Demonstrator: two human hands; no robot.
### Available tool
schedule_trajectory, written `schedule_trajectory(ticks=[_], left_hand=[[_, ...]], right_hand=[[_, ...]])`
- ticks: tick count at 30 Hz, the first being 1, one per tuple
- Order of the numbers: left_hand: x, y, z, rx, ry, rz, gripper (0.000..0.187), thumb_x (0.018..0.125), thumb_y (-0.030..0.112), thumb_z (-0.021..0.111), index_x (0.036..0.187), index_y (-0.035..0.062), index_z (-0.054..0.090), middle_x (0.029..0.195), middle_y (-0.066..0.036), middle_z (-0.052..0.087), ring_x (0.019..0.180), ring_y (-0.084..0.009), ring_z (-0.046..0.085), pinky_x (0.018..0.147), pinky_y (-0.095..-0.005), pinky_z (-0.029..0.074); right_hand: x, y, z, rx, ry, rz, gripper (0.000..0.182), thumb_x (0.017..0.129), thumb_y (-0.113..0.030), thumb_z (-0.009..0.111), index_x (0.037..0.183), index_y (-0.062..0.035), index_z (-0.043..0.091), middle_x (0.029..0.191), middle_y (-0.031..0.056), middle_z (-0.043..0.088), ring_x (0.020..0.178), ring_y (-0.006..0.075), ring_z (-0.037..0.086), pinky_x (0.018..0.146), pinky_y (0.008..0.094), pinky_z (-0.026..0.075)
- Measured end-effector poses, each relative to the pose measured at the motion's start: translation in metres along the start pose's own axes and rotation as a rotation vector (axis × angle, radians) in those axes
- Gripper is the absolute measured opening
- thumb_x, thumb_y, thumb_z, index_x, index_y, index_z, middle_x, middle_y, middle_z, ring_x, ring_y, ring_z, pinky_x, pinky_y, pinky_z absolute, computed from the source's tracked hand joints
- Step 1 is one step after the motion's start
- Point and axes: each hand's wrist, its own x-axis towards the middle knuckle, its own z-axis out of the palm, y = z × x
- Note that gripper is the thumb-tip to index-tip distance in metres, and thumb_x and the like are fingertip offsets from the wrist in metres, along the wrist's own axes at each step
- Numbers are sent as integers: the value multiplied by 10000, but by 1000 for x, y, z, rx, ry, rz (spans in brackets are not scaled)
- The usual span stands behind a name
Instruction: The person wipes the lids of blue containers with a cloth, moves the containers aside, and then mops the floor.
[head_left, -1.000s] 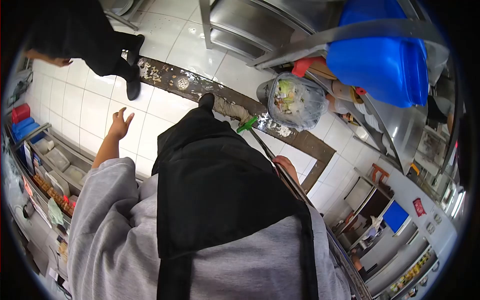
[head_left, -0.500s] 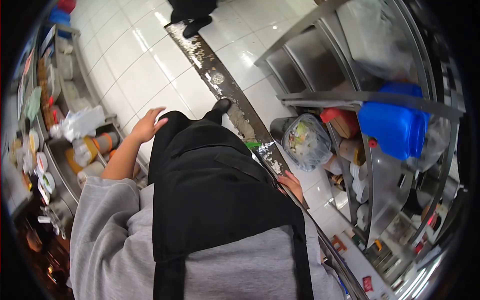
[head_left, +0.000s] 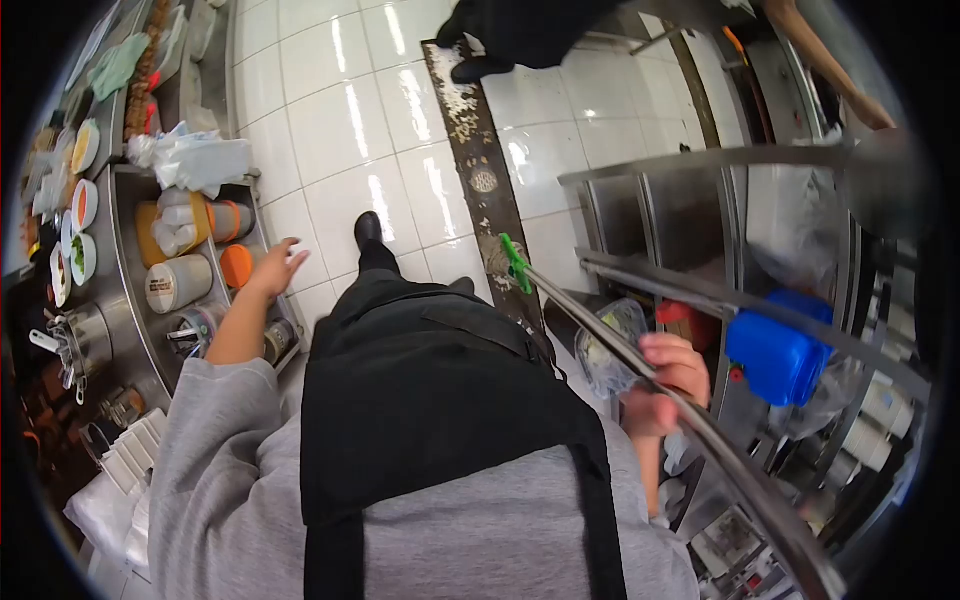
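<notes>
My right hand is wrapped round a long metal pole at the right of my body. A green head sits at the pole's far end, over the dark drain strip in the floor. The pole's near end runs down to the lower right. My left hand hangs in the air at my left with its fingers apart, holding nothing, beside the counter shelf with an orange-lidded container.
Another person in dark clothing stands at the top. A metal rack with a blue container is at the right, near a bagged bin. A steel counter with bowls and tubs lines the left.
My right hand has risen with the pole, and the green head now shows clearly over the drain. The view has turned, and my foot has stepped forward. My left hand stays apart and empty.
</notes>
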Motion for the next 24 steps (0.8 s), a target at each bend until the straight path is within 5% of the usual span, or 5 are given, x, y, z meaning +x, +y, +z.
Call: schedule_trajectory(ticks=[3, 10, 17, 21, 24], left_hand=[[8, 21, -19, -112, -11, 65, 512, 933, 407, 564, 1297, 55, 483, 1201, -239, 571, 1039, -354, 605, 900, -407, 484], [34, -96, -41, -312, 34, -60, 482, 925, 394, 580, 1284, 83, 500, 1169, -216, 583, 1008, -323, 614, 883, -402, 490], [24, -212, -72, -373, 218, -308, 458, 919, 381, 579, 1262, 82, 530, 1124, -182, 619, 1021, -314, 616, 893, -384, 473], [35, -221, -76, -536, 304, -325, 435, 919, 346, 592, 1256, 77, 533, 1115, -174, 623, 1002, -300, 627, 874, -378, 487], [46, -183, -99, -655, 309, -259, 419, 915, 306, 612, 1252, 70, 534, 1111, -170, 624, 980, -292, 634, 858, -374, 497]], right_hand=[[76, -32, 61, 320, -11, -27, 545, 826, -565, 633, 837, -63, 423, 671, 90, 585, 475, 202, 551, 480, 298, 445], [261, -57, 211, 133, -11, -130, 487, 916, -576, 480, 872, -91, 450, 581, -30, 316, 449, 79, 308, 461, 256, 330], [376, -95, 338, 377, -2, -149, 437, 906, -440, 604, 694, -112, 408, 577, -31, 290, 485, 82, 276, 570, 287, 309], [424, -104, 356, 637, -248, -170, 344, 823, -321, 626, 632, -119, 424, 583, -29, 337, 498, 90, 348, 588, 300, 338], [450, -133, 364, 556, -889, -674, 493, 966, -550, 311, 897, -90, 475, 528, 16, 442, 381, 149, 449, 348, 244, 406]])
